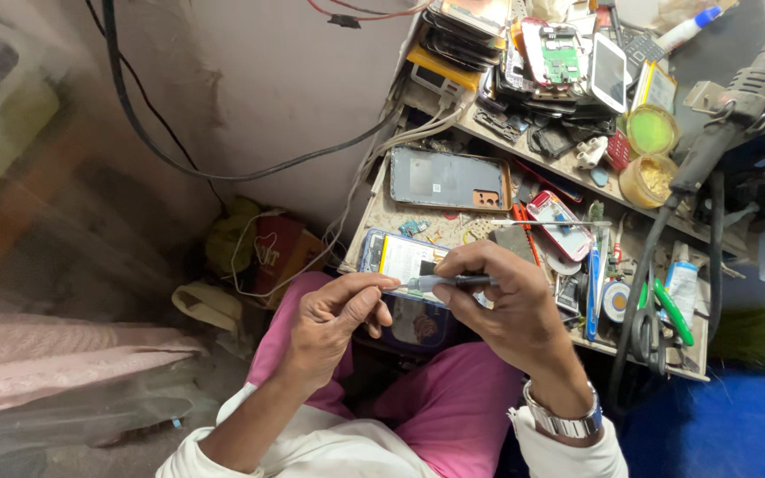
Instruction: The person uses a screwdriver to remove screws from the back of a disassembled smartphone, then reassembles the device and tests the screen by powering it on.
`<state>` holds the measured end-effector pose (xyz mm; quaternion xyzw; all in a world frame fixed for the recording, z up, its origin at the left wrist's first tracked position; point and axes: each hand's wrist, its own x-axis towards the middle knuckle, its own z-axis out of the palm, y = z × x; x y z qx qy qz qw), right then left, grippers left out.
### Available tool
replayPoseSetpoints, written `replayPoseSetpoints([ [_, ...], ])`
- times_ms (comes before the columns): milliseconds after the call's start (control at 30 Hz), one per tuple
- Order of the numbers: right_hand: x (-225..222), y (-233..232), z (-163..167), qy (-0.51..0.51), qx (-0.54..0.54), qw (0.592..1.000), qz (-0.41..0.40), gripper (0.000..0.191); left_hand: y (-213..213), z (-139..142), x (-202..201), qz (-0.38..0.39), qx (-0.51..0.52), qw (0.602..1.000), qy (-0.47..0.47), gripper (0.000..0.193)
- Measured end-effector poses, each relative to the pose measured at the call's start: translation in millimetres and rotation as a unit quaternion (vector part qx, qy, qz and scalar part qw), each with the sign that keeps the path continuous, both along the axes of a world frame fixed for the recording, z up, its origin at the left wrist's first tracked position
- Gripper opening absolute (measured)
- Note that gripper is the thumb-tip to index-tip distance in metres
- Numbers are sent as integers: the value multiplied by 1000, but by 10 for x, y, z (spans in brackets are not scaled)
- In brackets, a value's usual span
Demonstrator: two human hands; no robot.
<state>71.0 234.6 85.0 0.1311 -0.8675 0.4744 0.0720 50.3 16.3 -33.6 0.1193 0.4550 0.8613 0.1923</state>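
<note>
Centre of frame: both hands work over an opened phone (406,265) lying at the near edge of the low workbench (453,228), back cover off, battery and internals showing.

Right hand (511,305): fingers closed around a slim grey screwdriver (443,282), held pen-style, tip pointing toward frame left. Left hand (334,319): thumb and forefinger pinched at the tool's tip, right over the phone; whether it grips a screw or the bit itself can't be told, too small.

Handling, as a judgement:
- Phone is light, stiff, but fragile with the cover off. Board and flex parts exposed. Best held by the side frame, not the open face.
- Screwdriver is light and thin, smooth barrel, likely slippery; grip near the knurled front end gives control.
- Any screw there would be tiny and easy to drop into the clutter.

Around it: 1 grey phone back cover (450,180) upper centre on the bench, 1 red-edged phone (560,225) to the right of it, a stack of phones and boards (506,44) along the top edge, 2 small yellow tubs (650,155), a hot-air handle (728,119) at upper right, green-handled cutters (670,310) at right. Black cable (161,146) runs across the wall at upper left.
</note>
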Motion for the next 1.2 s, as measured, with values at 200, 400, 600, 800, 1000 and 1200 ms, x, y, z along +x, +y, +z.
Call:
replayPoseSetpoints([
  [200,-5,-58,-25,-26,-18,999,-7,22,4,-13,9,-7,11,1000,-4,27],
  [400,-13,-34,26,51,32,997,52,24,-3,-27,0,-12,16,1000,-14,28],
  [600,-9,-91,43,-20,4,1000,-8,21,9,-28,-18,-5,-20,1000,-18,28],
  [800,-84,-150,188,38,73,997,11,20,-52,36,108,58,-234,967,82,21],
  [1000,-262,-307,265,26,129,989,66,20,-102,70,100,221,-333,884,243,44],
  [1200,-373,-412,239,12,192,978,79,21,-166,51,-100,146,-294,892,311,55],
])
